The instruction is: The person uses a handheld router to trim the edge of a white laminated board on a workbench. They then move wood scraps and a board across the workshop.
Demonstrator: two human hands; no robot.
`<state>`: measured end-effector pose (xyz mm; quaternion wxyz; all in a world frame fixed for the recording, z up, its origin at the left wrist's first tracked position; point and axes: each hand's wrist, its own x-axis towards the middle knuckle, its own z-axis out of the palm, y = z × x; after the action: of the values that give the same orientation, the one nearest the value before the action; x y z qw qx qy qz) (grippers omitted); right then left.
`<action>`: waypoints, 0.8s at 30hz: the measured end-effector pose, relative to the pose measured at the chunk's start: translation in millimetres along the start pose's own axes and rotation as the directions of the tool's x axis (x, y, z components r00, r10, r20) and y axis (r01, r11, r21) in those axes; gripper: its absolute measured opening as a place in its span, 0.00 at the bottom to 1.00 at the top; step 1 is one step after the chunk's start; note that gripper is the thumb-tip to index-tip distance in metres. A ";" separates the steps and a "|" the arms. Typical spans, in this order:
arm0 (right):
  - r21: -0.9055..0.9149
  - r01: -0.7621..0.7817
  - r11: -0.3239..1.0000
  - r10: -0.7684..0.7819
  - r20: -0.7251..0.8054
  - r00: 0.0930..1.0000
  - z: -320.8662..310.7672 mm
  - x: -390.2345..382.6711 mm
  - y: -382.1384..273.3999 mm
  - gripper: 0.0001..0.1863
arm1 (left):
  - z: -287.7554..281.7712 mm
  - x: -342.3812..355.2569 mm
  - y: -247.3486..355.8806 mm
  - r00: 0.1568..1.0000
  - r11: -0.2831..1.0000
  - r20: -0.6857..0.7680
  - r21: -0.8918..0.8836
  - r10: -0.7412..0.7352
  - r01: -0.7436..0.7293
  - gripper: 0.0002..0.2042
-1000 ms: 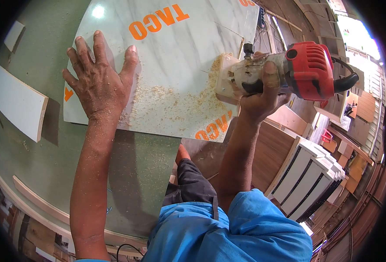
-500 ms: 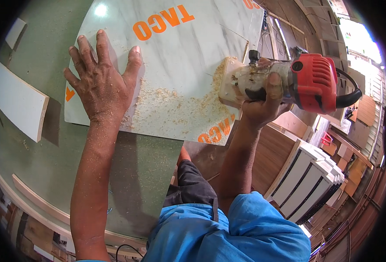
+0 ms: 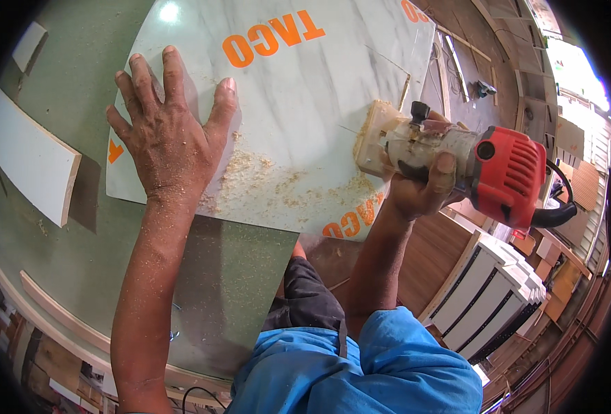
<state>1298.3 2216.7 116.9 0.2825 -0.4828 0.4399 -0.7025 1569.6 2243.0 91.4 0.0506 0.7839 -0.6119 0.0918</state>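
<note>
My left hand (image 3: 171, 138) lies flat with spread fingers on a glossy white marble-patterned panel (image 3: 319, 90) that bears orange lettering. Wrapped round the pale body of a red trim router (image 3: 516, 176) is my right hand (image 3: 426, 179), its thumb across the housing. The router's base (image 3: 376, 138) is at the panel's right edge, and a black knob stands on its upper side. A short slot is cut in the panel just beyond the base. Wood shavings (image 3: 250, 172) are strewn between my hands and dust my left forearm. The router's bit is hidden.
Beneath the panel is a greenish table (image 3: 236, 283). A white-faced board strip (image 3: 33, 155) lies at its left, and a wooden strip (image 3: 64, 314) near its front edge. Stacked white panels with black strips (image 3: 474, 293) stand at the lower right. A black cord leaves the router's rear.
The router and my right hand have shifted slightly down and right in view, the router's rear tilting lower. The panel and my left hand appear slightly further right.
</note>
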 end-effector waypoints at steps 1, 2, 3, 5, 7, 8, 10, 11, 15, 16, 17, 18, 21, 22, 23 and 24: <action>-0.005 0.036 0.999 -0.036 -0.010 0.999 3.3 3.5 0.5 0.35 | 0.3 -0.1 -0.3 1.000 1.000 0.003 0.002 -0.001 0.001 0.40; -0.005 0.033 0.999 -0.033 -0.009 0.999 6.3 7.4 1.0 0.35 | 0.9 0.0 -0.6 1.000 1.000 -0.004 -0.010 0.008 -0.008 0.41; -0.097 0.093 0.991 -0.094 -0.008 0.996 9.1 11.9 1.8 0.29 | 1.5 -0.3 -0.9 1.000 1.000 -0.011 -0.022 0.017 -0.017 0.41; -0.185 0.154 0.971 -0.156 0.005 0.988 15.8 21.0 4.6 0.25 | 0.9 -0.4 -2.1 1.000 1.000 -0.010 -0.025 0.013 -0.013 0.41; -0.137 0.162 0.977 -0.172 -0.066 0.983 20.3 28.5 9.7 0.25 | 0.8 -0.7 -2.4 1.000 0.999 -0.008 -0.033 0.010 -0.011 0.41; -0.139 0.163 0.977 -0.173 -0.062 0.983 20.0 33.2 13.1 0.25 | 0.7 -0.8 -2.2 1.000 0.999 -0.004 -0.032 0.013 -0.013 0.41; -0.127 0.185 0.975 -0.195 -0.072 0.978 18.7 42.9 19.4 0.25 | 0.4 -0.8 -2.0 1.000 0.999 0.000 -0.031 0.013 -0.013 0.41; -0.087 0.158 0.984 -0.163 -0.047 0.986 21.7 46.7 18.9 0.25 | 0.1 -0.7 -1.8 1.000 0.999 0.001 -0.037 0.011 -0.011 0.41; -0.025 0.159 0.987 -0.160 -0.079 0.984 22.3 64.4 25.9 0.16 | -2.0 0.1 0.6 1.000 0.999 0.011 -0.053 0.001 0.000 0.41; -0.024 0.158 0.987 -0.159 -0.077 0.984 25.2 65.5 25.8 0.16 | -2.2 0.3 0.3 1.000 0.999 0.012 -0.053 -0.001 0.002 0.41; -0.007 0.164 0.987 -0.164 -0.093 0.982 27.3 66.6 26.7 0.16 | -2.3 0.5 0.1 1.000 0.999 0.014 -0.049 0.000 0.001 0.41; 0.010 0.170 0.985 -0.168 -0.109 0.980 29.1 67.8 27.0 0.15 | -2.4 0.7 -0.1 1.000 0.999 0.015 -0.046 0.001 0.000 0.41; 0.004 0.147 0.989 -0.146 -0.122 0.982 34.8 68.8 24.3 0.16 | -3.0 0.6 -1.5 1.000 0.999 0.020 -0.037 -0.002 0.003 0.41; 0.001 0.147 0.989 -0.146 -0.122 0.982 34.7 70.7 24.5 0.16 | -2.7 0.9 -1.2 1.000 0.999 0.021 -0.039 -0.001 0.002 0.41; 0.006 0.152 0.988 -0.151 -0.114 0.982 34.3 73.9 26.0 0.17 | -2.3 1.1 -0.9 1.000 0.999 0.014 -0.043 0.001 0.000 0.41; 0.010 0.158 0.987 -0.156 -0.106 0.982 34.9 76.8 27.6 0.17 | -2.1 1.1 -0.8 1.000 0.999 0.006 -0.046 0.003 -0.002 0.42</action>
<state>1301.1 2129.0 130.4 0.2072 -0.4757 0.4082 -0.7511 1570.4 2242.5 93.7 0.0667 0.7821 -0.6150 0.0753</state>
